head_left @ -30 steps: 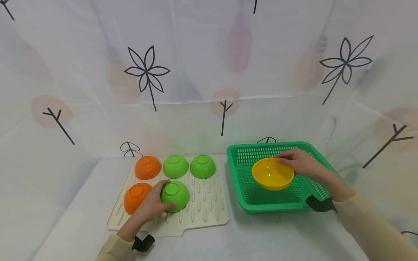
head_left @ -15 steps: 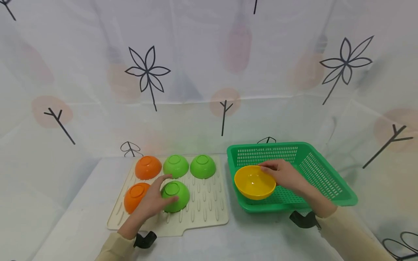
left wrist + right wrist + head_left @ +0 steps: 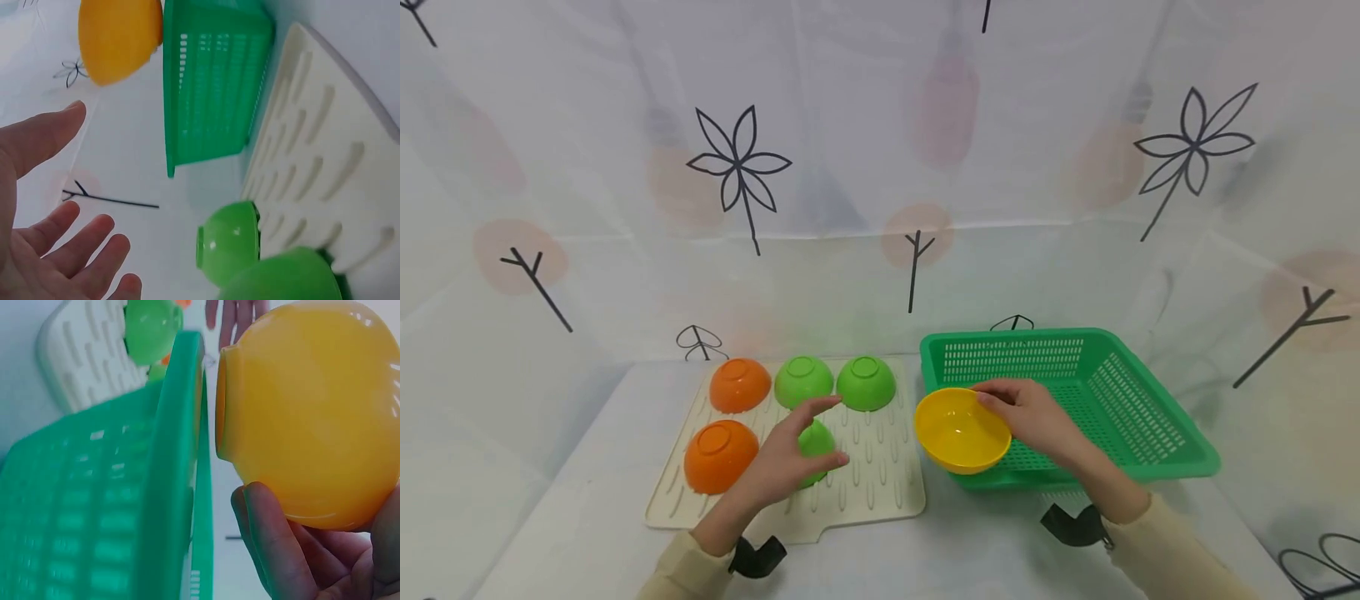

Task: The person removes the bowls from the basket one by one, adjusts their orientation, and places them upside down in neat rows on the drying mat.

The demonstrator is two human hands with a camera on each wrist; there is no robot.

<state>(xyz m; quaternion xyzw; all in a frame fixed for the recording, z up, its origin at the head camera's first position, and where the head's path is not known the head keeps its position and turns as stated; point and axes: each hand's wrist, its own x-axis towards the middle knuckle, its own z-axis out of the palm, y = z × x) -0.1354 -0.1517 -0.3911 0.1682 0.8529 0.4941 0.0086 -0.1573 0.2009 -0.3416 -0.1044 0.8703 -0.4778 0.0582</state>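
My right hand (image 3: 1030, 417) pinches a yellow bowl (image 3: 962, 433) by its right rim, thumb inside and fingers outside. The bowl is right way up, above the left edge of a green basket (image 3: 1150, 392). In the right wrist view the underside of the yellow bowl (image 3: 312, 412) and its foot ring face the basket's rim. My left hand (image 3: 782, 462) hovers with thumb and fingers spread, holding nothing. Behind it, an upside-down green bowl (image 3: 816, 442) on the cream drying mat (image 3: 880, 483) is partly hidden. The left wrist view shows the spread left hand (image 3: 50, 206) apart from every bowl.
Upside down on the mat stand two orange bowls, one at the back (image 3: 740, 386) and one in front (image 3: 718, 458). Two green bowls, a middle one (image 3: 803, 383) and a right one (image 3: 867, 383), stand along its back. A patterned cloth (image 3: 850, 283) hangs behind the table.
My right hand has carried the yellow bowl leftward and nearer, from over the basket's middle to its left edge. My left hand has let go of the front green bowl and moved right.
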